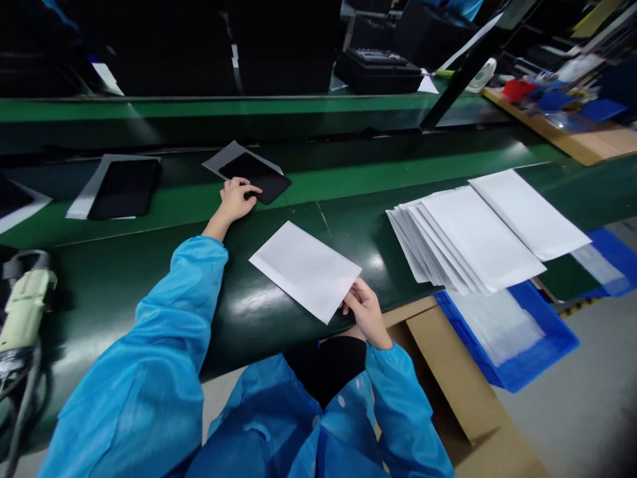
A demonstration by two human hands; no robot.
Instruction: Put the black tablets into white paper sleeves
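Observation:
On the green belt at the back, my left hand (237,198) has its fingers curled over the near-left edge of a flat black tablet (261,179). Partly under that tablet lies a whitish sheet (221,158). My right hand (365,309) pinches the lower right corner of a flat white envelope (306,269) between thumb and fingers. The envelope is tilted over the dark green front ledge (233,318), close to my body.
A fanned stack of white envelopes (478,232) lies on the right of the ledge. Beneath are a blue bin (552,358) and a cardboard box (452,378). Another black tablet (124,188) rests on the belt at left. A cabled connector (24,312) sits at far left.

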